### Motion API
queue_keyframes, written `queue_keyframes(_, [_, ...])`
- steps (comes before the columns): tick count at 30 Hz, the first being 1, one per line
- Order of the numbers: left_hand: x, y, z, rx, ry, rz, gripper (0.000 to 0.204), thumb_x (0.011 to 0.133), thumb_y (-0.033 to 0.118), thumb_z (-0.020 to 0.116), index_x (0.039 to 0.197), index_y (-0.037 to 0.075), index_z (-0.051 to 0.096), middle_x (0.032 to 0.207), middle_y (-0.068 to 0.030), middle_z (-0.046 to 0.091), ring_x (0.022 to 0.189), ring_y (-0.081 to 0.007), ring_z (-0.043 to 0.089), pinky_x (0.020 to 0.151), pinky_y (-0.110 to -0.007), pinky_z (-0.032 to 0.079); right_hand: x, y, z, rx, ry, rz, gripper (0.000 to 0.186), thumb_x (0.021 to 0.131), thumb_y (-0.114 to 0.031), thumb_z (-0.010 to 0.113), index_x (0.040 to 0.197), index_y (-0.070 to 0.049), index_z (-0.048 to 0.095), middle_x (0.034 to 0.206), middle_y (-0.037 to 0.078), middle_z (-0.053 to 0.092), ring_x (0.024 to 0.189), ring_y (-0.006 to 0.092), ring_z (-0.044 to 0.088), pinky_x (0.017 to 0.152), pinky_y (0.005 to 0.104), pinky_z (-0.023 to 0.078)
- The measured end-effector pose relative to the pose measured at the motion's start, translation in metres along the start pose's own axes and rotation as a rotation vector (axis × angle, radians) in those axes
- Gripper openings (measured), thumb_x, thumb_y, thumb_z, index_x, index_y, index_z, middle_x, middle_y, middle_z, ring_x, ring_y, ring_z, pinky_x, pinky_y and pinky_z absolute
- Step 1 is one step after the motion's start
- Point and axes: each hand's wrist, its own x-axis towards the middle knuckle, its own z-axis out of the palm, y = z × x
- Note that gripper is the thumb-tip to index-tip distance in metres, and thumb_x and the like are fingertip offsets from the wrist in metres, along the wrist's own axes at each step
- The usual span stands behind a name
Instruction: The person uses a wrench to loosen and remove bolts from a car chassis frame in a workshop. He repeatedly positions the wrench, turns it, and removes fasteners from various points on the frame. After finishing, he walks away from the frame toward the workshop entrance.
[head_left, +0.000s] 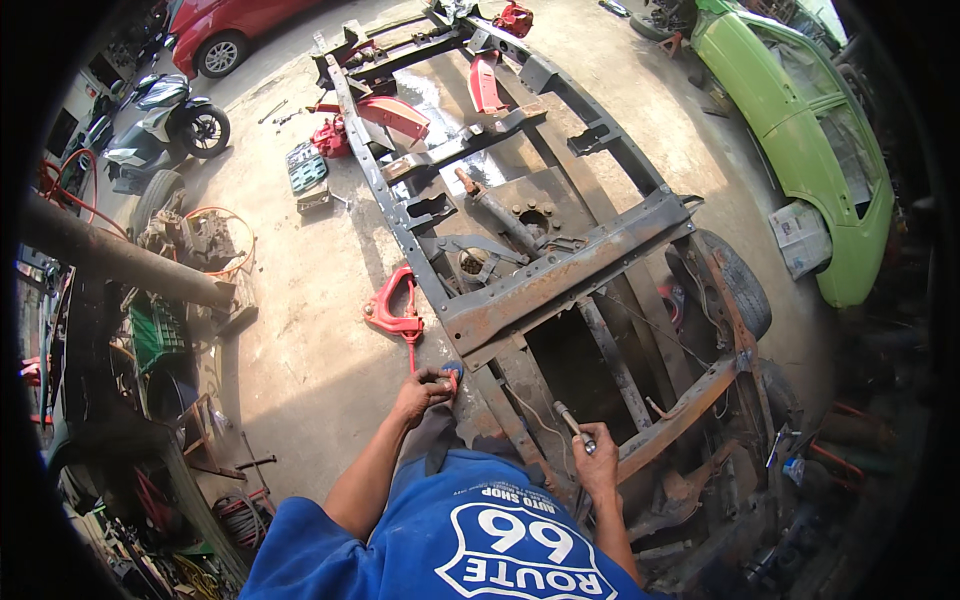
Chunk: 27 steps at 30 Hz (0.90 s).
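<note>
My left hand [428,393] is closed in front of my body, beside the near left corner of a rusty vehicle frame [560,275]. Its fingers pinch a small red piece [453,380], with something blue showing beside it; its kind is unclear. My right hand [598,458] wraps round a metal socket wrench [574,422], its tip pointing away over the near part of the frame. Just beyond my left hand, a red A-shaped suspension arm [398,310] lies against the frame's left side, with a thin red rod [412,356] reaching toward my fingers.
Left of the frame are an opened socket set [307,167], a thick rusty pipe [130,255] and a motorcycle [165,125]. A red car [225,35] stands at the far left. On the right are a green car body [800,120] and a tyre [735,285].
</note>
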Motion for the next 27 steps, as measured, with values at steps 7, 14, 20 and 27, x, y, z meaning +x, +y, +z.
queue_keyframes(7, [0.164,0.066,0.016,0.463,0.191,0.364,0.021,0.09,0.011,0.068,0.105,-0.003,0.07,0.085,-0.0112,0.074,0.075,-0.017,0.072,0.07,-0.03,0.058,-0.033,-0.027,0.043,-0.14,-0.04,0.205,0.029,0.089,-0.017,0.068,0.114,-0.004,0.063,0.089,0.021,0.072,0.08,0.0369,0.071,0.072,0.0427,0.054])
queue_keyframes(14, [0.354,0.067,0.029,0.464,0.247,-0.084,0.015,0.086,0.005,0.058,0.093,-0.002,0.069,0.077,-0.0154,0.069,0.072,-0.0243,0.071,0.061,-0.036,0.055,-0.072,-0.054,0.075,-0.04,0.099,0.445,0.025,0.089,-0.013,0.067,0.111,-0.001,0.064,0.091,0.014,0.069,0.076,0.0196,0.063,0.07,0.035,0.051])
queue_keyframes(20, [0.429,0.045,0.022,-0.197,0.392,-0.112,0.018,0.085,-0.002,0.054,0.102,-0.008,0.058,0.097,-0.0186,0.062,0.073,-0.0275,0.067,0.057,-0.039,0.061,-0.1,-0.054,0.096,0.11,0.234,0.666,0.023,0.089,-0.008,0.065,0.11,0.002,0.063,0.096,0.015,0.068,0.09,0.0205,0.065,0.082,0.0343,0.05])
queue_keyframes(27, [0.444,0.047,0.001,0.433,0.149,-0.15,0.027,0.09,0.016,0.061,0.112,0.003,0.066,0.1,-0.0142,0.07,0.079,-0.0277,0.071,0.066,-0.04,0.06,-0.11,-0.049,0.104,0.112,0.227,0.825,0.026,0.089,-0.008,0.067,0.112,0.001,0.063,0.099,0.019,0.07,0.092,0.0247,0.068,0.084,0.0361,0.052])
